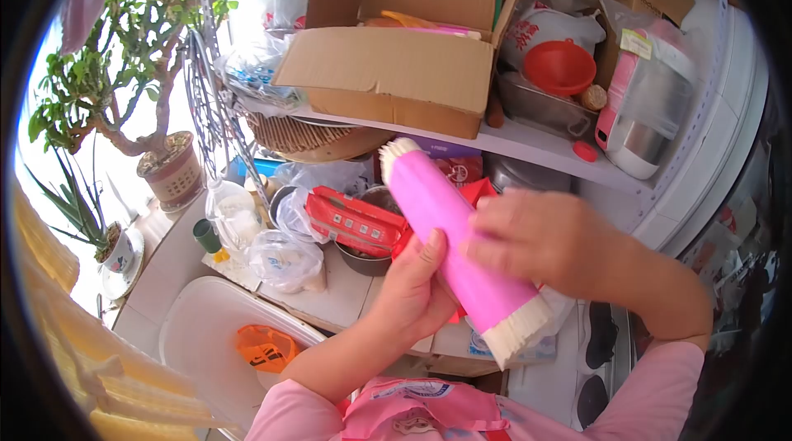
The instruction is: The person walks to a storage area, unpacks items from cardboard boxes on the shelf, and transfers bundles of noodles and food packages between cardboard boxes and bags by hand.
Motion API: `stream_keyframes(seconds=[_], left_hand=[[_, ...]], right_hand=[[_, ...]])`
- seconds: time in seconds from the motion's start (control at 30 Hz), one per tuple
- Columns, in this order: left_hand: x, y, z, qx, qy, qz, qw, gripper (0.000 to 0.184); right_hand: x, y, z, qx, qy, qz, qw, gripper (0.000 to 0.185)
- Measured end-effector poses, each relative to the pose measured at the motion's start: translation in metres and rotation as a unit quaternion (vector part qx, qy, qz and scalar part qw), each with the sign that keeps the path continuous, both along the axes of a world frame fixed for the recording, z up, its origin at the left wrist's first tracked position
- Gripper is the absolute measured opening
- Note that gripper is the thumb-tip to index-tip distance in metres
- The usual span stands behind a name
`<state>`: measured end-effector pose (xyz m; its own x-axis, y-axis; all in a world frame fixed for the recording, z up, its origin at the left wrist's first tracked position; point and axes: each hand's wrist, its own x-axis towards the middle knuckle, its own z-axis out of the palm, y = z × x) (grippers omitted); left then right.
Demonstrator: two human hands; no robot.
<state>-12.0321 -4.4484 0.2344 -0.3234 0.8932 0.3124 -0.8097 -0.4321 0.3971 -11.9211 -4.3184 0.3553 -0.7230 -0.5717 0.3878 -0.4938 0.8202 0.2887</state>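
A thick bundle of dried noodles (450, 235) in a pink paper wrapper is held at a slant in front of me, pale noodle ends showing at both ends. My left hand (417, 288) grips it from the left and beneath, its thumb lying on the wrapper. Over the right side of the wrapper curls my right hand (532, 239), its fingers against the paper and slightly blurred. Behind the bundle, a red packet (359, 222) lies across a metal pot (363, 261), and part of a red bag (477, 191) shows near my right fingers.
An open cardboard box (388, 70) stands on the shelf, with a red funnel (559, 67) and a pink-and-silver appliance (648, 103) to its right. A white tub (186, 334) holding an orange bag (266, 348) is at lower left. Potted plants (169, 169) stand by the window.
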Motion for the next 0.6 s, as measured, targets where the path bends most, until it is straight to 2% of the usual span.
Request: stream_keyframes(seconds=[0.03,0.1,0.13,0.17,0.23,0.3,0.33,0.37,0.4,0.53,0.6], left_hand=[[-0.002,-0.005,0.008,0.010,0.017,0.058,0.998,0.046],[-0.010,-0.010,0.022,0.048,0.024,0.090,0.994,0.042],[-0.013,-0.014,0.035,0.052,0.032,0.150,0.987,0.041],[-0.015,-0.017,0.048,0.055,0.039,0.209,0.976,0.040],[-0.019,-0.020,0.080,0.050,0.043,0.241,0.968,0.038],[-0.028,-0.013,0.111,0.099,0.108,0.299,0.943,0.037],[-0.036,-0.004,0.126,0.104,0.110,0.301,0.942,0.037],[-0.046,0.007,0.140,0.093,0.124,0.348,0.924,0.038],[-0.056,0.016,0.154,0.083,0.138,0.394,0.905,0.040],[-0.097,0.027,0.204,0.054,0.218,0.361,0.905,0.039],[-0.137,0.031,0.215,-0.115,0.364,0.391,0.838,0.040]], right_hand=[[-0.005,0.000,0.010,0.003,0.004,0.005,1.000,0.031],[-0.013,-0.003,0.031,-0.154,0.024,-0.023,0.988,0.030],[-0.009,-0.014,0.048,-0.295,-0.070,-0.076,0.950,0.039],[-0.012,-0.020,0.059,-0.292,-0.069,-0.072,0.951,0.039],[-0.022,-0.026,0.079,-0.180,-0.065,-0.100,0.976,0.072],[-0.043,-0.027,0.094,-0.133,-0.054,-0.120,0.982,0.086],[-0.057,-0.023,0.099,-0.081,-0.012,-0.103,0.991,0.085],[-0.068,-0.022,0.107,-0.029,0.031,-0.087,0.995,0.084],[-0.071,-0.030,0.122,-0.038,0.013,-0.174,0.984,0.081],[-0.106,-0.011,0.164,-0.078,0.013,-0.225,0.971,0.075],[-0.124,0.019,0.182,-0.080,0.034,-0.246,0.965,0.073]])
